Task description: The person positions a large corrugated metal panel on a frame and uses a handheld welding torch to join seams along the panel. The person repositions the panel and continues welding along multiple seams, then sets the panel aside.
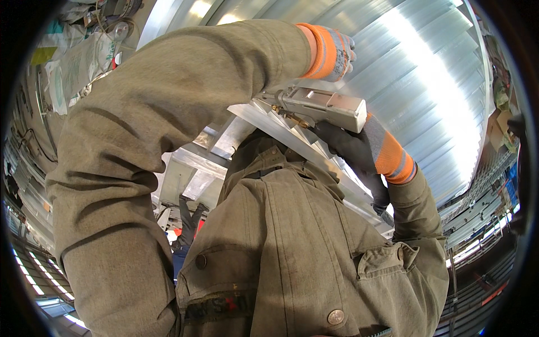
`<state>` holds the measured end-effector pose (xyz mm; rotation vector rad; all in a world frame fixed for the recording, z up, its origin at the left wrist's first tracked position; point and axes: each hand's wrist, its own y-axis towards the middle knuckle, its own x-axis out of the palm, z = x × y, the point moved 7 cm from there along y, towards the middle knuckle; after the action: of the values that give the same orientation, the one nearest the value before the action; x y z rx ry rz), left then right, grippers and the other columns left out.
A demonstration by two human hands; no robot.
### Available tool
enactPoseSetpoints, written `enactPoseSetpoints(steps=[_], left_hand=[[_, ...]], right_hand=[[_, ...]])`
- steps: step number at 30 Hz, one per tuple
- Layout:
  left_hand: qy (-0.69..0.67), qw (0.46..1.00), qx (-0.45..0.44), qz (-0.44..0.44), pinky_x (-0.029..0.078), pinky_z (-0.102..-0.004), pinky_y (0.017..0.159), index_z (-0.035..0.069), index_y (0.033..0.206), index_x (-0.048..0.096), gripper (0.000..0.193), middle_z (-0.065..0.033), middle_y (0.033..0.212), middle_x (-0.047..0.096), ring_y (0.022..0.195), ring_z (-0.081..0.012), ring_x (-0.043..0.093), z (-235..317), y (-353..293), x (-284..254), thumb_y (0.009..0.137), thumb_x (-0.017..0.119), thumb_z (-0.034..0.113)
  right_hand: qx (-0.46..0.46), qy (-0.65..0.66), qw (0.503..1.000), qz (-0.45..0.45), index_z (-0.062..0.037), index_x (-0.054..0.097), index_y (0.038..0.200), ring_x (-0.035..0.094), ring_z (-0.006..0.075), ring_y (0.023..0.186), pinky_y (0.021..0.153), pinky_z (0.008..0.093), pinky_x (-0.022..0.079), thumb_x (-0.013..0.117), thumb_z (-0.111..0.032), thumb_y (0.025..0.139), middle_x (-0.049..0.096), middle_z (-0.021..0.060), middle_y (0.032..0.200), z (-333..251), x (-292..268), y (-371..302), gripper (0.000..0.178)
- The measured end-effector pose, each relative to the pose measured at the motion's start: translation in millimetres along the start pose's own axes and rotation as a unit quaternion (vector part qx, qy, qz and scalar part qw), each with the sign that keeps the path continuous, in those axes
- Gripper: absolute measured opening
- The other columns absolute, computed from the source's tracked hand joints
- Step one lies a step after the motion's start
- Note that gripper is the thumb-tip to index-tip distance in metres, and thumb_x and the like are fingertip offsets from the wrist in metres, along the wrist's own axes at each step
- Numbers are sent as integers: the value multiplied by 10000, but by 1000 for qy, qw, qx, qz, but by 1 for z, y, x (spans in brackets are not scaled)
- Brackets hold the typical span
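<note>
My right hand (356,147), in a grey and orange glove with black coating, is closed around the underside of a silver, boxy hand tool (323,105) with brass fittings. The tool's kind is unclear. It lies slantwise above a long aluminium bar (275,128). My left hand (332,53), in an orange and grey glove, is up at the large ribbed metal sheet (393,73), beyond the tool. Its fingertips look curled in; whatever lies under them is hidden. A black hose or cable (377,194) hangs below my right hand.
Metal frame pieces (197,160) show below my left arm. Bags and cables (81,67) lie on the ground at the far left. Cardboard pieces (497,132) and stacked metal lengths (474,216) are along the right.
</note>
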<state>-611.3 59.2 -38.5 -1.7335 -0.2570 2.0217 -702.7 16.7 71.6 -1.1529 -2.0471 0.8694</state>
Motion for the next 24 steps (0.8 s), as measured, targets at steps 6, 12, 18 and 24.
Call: enactPoseSetpoints(steps=[6,12,18,24], left_hand=[[2,999,-12,-35,535,-380,1239,156,1430,737,375,-23,1551,679,1553,-295,541,1,3,3,1058,732,202],[0,999,4,-38,529,-378,1251,171,1475,734,455,-45,1594,658,1558,-309,544,2,0,-3,1023,775,200],[-36,998,-9,-45,547,-389,1232,162,1443,747,445,-66,1605,651,1550,-316,552,-2,-1,-1,1002,794,199],[-60,997,-39,-16,553,-393,1222,153,1371,760,362,-44,1552,675,1555,-292,542,-3,1,2,1017,780,223]], right_hand=[[-2,-30,1000,3,-50,737,1402,697,134,961,865,343,586,749,-298,1120,802,50,1095,4,2,6,376],[-38,-20,999,-7,-62,727,1423,721,139,978,879,345,597,746,-274,1124,816,79,1107,-2,4,10,367],[-48,-19,999,-8,-64,741,1406,736,152,983,893,357,605,740,-272,1124,821,95,1121,-9,4,9,350],[-66,-75,995,-20,-75,749,1413,755,169,1003,913,369,611,710,-280,1143,825,107,1157,-13,4,11,342]])
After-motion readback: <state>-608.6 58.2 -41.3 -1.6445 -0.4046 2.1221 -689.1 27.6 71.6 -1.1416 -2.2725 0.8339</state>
